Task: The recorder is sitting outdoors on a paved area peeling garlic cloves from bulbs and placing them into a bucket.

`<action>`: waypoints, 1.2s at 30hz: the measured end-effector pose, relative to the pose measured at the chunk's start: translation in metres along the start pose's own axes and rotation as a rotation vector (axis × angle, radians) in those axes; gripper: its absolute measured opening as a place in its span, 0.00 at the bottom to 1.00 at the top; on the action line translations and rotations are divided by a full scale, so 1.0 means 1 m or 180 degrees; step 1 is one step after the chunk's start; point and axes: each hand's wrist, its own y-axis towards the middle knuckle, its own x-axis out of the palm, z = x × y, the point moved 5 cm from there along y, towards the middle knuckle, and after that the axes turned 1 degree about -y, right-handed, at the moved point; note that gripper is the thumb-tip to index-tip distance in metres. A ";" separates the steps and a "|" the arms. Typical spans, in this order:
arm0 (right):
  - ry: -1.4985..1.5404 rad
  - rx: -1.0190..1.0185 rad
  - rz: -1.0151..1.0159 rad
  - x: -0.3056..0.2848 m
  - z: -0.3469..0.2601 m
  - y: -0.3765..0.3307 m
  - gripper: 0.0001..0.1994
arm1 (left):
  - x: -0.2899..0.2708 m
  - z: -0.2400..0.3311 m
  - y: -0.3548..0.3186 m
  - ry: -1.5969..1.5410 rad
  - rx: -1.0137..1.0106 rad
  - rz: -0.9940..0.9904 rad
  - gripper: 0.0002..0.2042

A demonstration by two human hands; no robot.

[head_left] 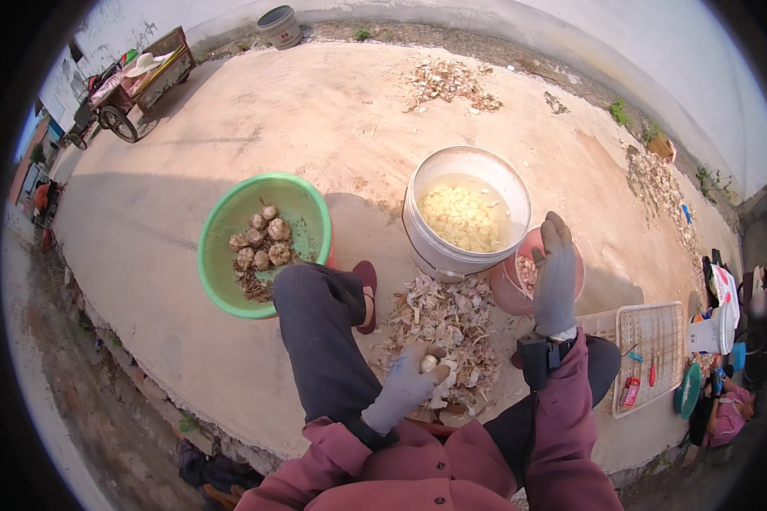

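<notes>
Garlic (429, 364) is gripped in your left hand (406, 387); your unclenched right hand (556, 277) is rightward, near the pink bucket's (509, 297) right edge.

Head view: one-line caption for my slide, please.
Gloved left hand holding pale garlic, gloved right hand open; peeled cloves sit in a white bucket, whole bulbs in a green basin.

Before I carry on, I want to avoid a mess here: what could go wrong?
The garlic in the left hand might slip and get lost among the peels. The left knee is close to the green basin, so shifting could bump it. The pink bucket stands close beside the white bucket of cloves; a careless swing of the right hand might knock either.
</notes>
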 end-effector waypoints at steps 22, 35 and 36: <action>-0.1393 -0.0749 -0.1199 -0.034 0.088 -0.177 0.14 | 0.037 0.029 -0.018 0.0430 0.1403 0.0033 0.19; -0.2278 -0.0833 -0.1668 0.005 0.063 -0.183 0.07 | -0.004 0.046 -0.041 0.0946 0.1626 0.0242 0.23; -0.2409 -0.1071 -0.1849 0.005 0.062 -0.185 0.05 | -0.005 0.046 -0.042 0.0910 0.1669 0.0079 0.24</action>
